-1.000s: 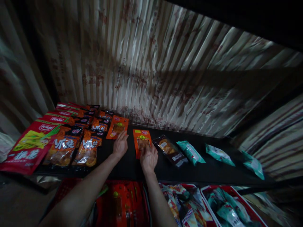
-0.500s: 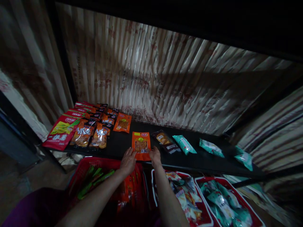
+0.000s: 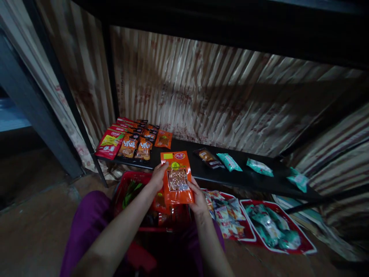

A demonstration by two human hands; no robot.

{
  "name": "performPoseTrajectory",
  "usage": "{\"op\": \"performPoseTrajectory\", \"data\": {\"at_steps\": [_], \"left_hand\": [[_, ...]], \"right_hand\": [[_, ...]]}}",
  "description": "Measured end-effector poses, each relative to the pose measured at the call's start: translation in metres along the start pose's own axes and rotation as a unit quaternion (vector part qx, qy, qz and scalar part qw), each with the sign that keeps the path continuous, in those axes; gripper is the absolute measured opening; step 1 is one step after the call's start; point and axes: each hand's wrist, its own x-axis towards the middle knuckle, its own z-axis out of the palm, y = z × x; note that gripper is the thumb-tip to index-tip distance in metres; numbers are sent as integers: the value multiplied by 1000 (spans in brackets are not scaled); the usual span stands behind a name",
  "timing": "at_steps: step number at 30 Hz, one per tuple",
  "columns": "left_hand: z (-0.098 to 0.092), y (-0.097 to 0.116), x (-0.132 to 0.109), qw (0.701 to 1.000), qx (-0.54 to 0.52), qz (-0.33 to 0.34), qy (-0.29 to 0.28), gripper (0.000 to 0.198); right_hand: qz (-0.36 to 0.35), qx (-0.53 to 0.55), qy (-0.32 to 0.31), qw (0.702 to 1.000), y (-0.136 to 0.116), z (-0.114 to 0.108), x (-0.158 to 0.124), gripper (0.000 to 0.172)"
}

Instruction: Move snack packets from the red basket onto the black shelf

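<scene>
An orange snack packet (image 3: 177, 179) with a clear window is held up in front of the shelf, between both hands. My left hand (image 3: 158, 176) grips its left edge, and my right hand (image 3: 198, 197) grips its lower right edge. Behind it on the black shelf (image 3: 198, 169) lies another orange packet (image 3: 163, 139). To the left are brown-orange packets (image 3: 128, 146) in rows and red packets (image 3: 110, 144). A dark brown packet (image 3: 208, 157) lies to the right, followed by several teal packets (image 3: 230, 162) spaced apart.
Below the shelf stand a red basket (image 3: 138, 176) with green and orange packets, a basket (image 3: 250, 231) of mixed packets, and another (image 3: 305, 242) of teal packets. Dark posts (image 3: 111, 73) frame the shelf; a striped sheet (image 3: 213, 92) hangs behind.
Both hands have lifted the orange packet off the shelf and drawn it nearer. The view has shifted, showing more floor and my purple-clad legs.
</scene>
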Motion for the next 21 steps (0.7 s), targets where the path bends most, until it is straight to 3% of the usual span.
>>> {"op": "performPoseTrajectory", "data": {"at_steps": [6,13,21], "left_hand": [[4,34,-23,997,1,19,-77,24],[9,50,-44,989,106,89,-59,24],[5,52,-52,970,194,115,-87,27]], "right_hand": [[-9,12,-2,1000,10,6,-35,47],[-20,-37,31,999,12,10,-42,35],[-73,-18,1,997,0,24,-37,27]]}}
